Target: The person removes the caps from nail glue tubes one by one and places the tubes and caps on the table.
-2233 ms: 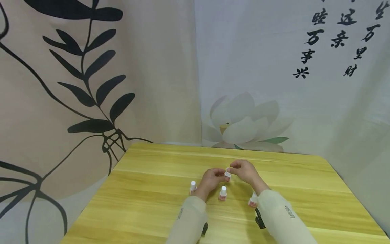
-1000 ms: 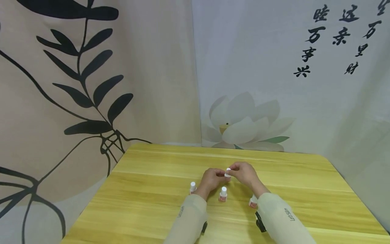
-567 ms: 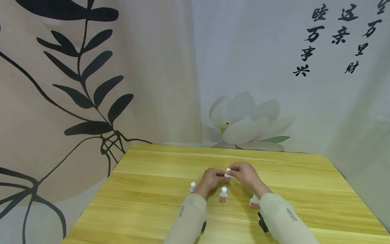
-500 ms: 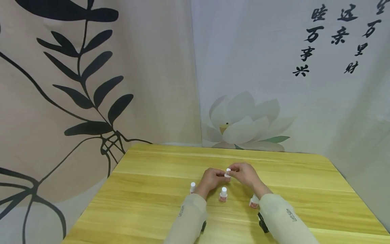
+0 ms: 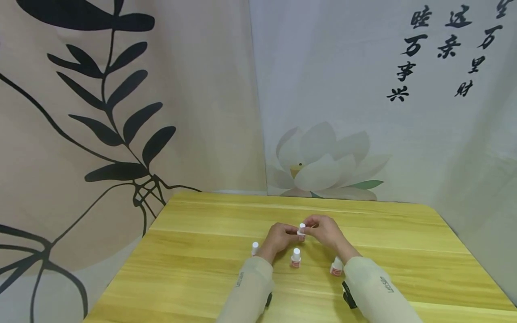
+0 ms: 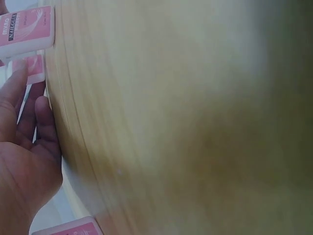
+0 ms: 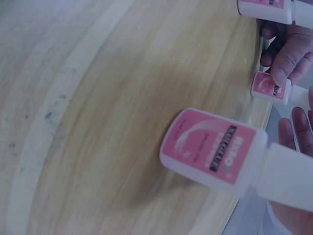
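Observation:
Near the middle of the table, a small white bottle with a pink label (image 5: 301,236) stands upright. My left hand (image 5: 278,237) grips its body from the left, thumb on the label in the right wrist view, where the bottle (image 7: 266,88) is small. From the right, my right hand (image 5: 326,231) has thumb and forefinger at the white cap (image 5: 302,226); the exact contact is partly hidden. In the left wrist view, the left hand (image 6: 24,152) is beside the held bottle (image 6: 36,68). Part of the right hand (image 7: 298,132) shows in the right wrist view.
Three similar capped bottles stand nearer on the wooden table (image 5: 202,269): one by the left forearm (image 5: 255,248), one in the middle (image 5: 295,259), one by the right sleeve (image 5: 336,268). A printed cloth (image 5: 218,112) hangs behind the table.
Both hands stay around the same bottle. The right fingers have shifted slightly at the cap, more of which shows now than half a second ago. The head view has tilted a little.

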`<state>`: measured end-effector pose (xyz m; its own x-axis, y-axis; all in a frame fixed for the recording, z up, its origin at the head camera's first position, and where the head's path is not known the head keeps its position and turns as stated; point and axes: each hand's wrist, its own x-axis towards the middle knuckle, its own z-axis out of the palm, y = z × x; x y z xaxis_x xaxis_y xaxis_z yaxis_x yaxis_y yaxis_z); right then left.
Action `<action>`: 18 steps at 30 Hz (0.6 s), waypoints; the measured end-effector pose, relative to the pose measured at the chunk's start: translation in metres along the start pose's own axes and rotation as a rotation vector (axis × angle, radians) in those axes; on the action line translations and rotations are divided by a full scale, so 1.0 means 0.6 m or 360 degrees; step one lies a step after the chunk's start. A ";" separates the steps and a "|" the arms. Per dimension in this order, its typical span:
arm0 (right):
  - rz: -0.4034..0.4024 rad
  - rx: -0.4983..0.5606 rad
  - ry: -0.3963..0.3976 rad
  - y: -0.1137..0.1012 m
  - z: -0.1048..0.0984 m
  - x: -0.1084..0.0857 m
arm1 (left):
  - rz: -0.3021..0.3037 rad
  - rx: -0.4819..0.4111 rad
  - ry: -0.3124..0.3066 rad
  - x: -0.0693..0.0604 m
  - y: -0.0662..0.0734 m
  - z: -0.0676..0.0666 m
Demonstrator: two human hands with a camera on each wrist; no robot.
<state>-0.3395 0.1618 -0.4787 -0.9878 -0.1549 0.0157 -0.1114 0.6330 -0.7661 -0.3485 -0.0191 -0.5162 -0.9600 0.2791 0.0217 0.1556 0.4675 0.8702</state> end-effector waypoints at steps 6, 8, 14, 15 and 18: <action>-0.0005 0.0047 -0.0026 -0.001 0.002 0.002 | -0.0023 -0.0021 -0.0033 0.001 0.001 -0.003; -0.0009 0.0060 -0.0035 0.002 0.002 0.003 | -0.0022 -0.0017 -0.0035 0.001 0.000 -0.004; 0.0027 0.0097 -0.0029 0.003 0.004 0.005 | -0.0023 -0.0003 -0.0048 0.002 -0.002 -0.004; 0.0032 0.0093 -0.0025 0.002 0.004 0.005 | -0.0024 -0.0004 -0.0049 0.002 -0.002 -0.004; 0.0032 0.0080 -0.0016 0.000 0.004 0.004 | -0.0026 -0.0011 -0.0048 0.001 -0.003 -0.004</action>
<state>-0.3418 0.1596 -0.4803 -0.9886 -0.1505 -0.0063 -0.0859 0.5974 -0.7973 -0.3500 -0.0215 -0.5164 -0.9549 0.2968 -0.0070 0.1384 0.4661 0.8738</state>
